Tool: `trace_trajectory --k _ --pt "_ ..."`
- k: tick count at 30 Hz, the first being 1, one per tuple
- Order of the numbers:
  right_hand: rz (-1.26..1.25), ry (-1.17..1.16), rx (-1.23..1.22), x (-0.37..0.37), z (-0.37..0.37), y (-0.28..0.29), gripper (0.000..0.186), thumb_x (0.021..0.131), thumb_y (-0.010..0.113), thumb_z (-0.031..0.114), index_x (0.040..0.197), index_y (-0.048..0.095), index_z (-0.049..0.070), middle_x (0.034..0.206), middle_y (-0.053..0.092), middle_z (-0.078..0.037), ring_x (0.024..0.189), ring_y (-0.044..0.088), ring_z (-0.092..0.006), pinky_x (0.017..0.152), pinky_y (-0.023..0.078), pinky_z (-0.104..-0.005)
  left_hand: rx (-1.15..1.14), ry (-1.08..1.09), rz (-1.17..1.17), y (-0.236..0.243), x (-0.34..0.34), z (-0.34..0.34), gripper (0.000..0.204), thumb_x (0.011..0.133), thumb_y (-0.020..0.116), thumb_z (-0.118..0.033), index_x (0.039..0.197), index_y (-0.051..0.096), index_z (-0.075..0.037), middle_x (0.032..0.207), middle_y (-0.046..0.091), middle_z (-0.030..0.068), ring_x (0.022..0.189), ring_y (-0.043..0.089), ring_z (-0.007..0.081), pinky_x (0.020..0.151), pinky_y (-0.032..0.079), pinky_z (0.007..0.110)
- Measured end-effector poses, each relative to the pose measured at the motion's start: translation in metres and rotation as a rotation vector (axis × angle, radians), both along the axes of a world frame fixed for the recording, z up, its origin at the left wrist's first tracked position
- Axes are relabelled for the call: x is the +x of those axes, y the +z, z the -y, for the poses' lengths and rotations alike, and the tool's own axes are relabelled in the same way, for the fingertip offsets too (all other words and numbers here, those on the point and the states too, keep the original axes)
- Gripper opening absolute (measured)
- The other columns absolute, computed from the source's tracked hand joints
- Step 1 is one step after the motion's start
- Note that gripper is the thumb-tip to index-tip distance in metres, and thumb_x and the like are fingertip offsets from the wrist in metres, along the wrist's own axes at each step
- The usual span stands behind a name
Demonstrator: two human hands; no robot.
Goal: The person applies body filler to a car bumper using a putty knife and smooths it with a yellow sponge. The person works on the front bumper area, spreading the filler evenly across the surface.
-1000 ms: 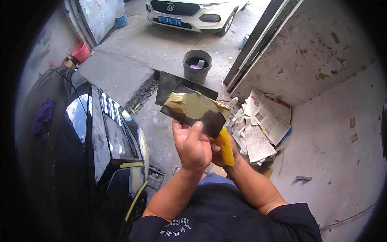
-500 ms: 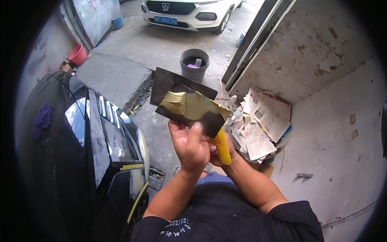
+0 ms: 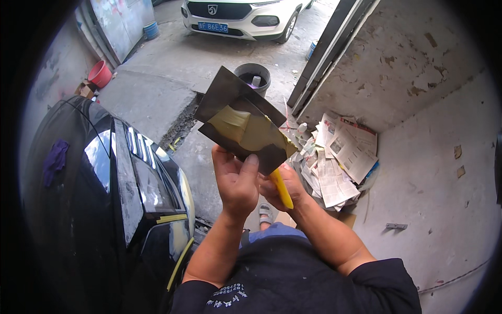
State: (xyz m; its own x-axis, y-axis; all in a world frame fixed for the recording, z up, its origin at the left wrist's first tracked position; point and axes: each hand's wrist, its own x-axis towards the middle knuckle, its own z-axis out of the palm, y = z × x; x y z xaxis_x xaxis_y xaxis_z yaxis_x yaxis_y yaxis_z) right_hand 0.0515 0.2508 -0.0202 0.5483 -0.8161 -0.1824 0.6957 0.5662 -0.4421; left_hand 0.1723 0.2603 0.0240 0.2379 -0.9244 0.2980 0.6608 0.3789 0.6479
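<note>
My left hand [image 3: 236, 180] grips a dark flat putty spreader [image 3: 264, 159] by its lower edge, thumb on top and fingers underneath. Thick yellowish putty [image 3: 235, 124] covers much of its face and reaches its right corner. A second dark blade [image 3: 225, 89] lies behind the spreader, sticking out beyond its far edge. Below the spreader's right part, my right hand [image 3: 293, 184] is closed around a yellow handle [image 3: 281, 188]. Where that handle joins a blade is hidden, so I cannot tell which one it belongs to.
At left stands a dark car body [image 3: 78, 209] with yellow tape [image 3: 171, 218] and a purple cloth [image 3: 55, 161]. A grey bucket [image 3: 261, 78] stands ahead, newspapers [image 3: 340, 172] are piled at right by the wall [image 3: 429, 172]. Farther off are a white car [image 3: 240, 21] and red tub [image 3: 100, 73].
The rear blade has turned and now sticks out farther up past the spreader. The yellow handle has shifted slightly left. Both hands have moved a little left.
</note>
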Motion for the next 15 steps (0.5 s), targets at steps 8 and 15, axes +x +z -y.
trace_trajectory --k 8,15 --pt "-0.16 -0.183 0.018 0.002 0.006 0.02 0.025 0.095 0.053 0.005 0.121 0.055 0.003 0.102 0.064 -0.007 0.073 0.062 -0.013 0.055 0.048 -0.0235 -0.088 0.014 0.271 -0.016 -0.005 -0.019 0.045 0.089 0.048 0.013 0.129 0.036 -0.003 0.126 0.052 0.0124 0.118 0.052 0.0208 0.103 0.041 0.035" --pt "-0.366 -0.359 0.079 -0.018 0.018 -0.007 0.031 0.1 0.053 0.014 0.129 0.046 0.006 0.106 0.061 -0.007 0.095 0.061 -0.0156 0.084 0.052 -0.0311 0.169 0.071 -0.234 0.003 0.003 -0.02 0.047 0.085 0.047 0.01 0.131 0.041 -0.001 0.13 0.053 0.0138 0.122 0.053 0.0245 0.11 0.039 0.041"
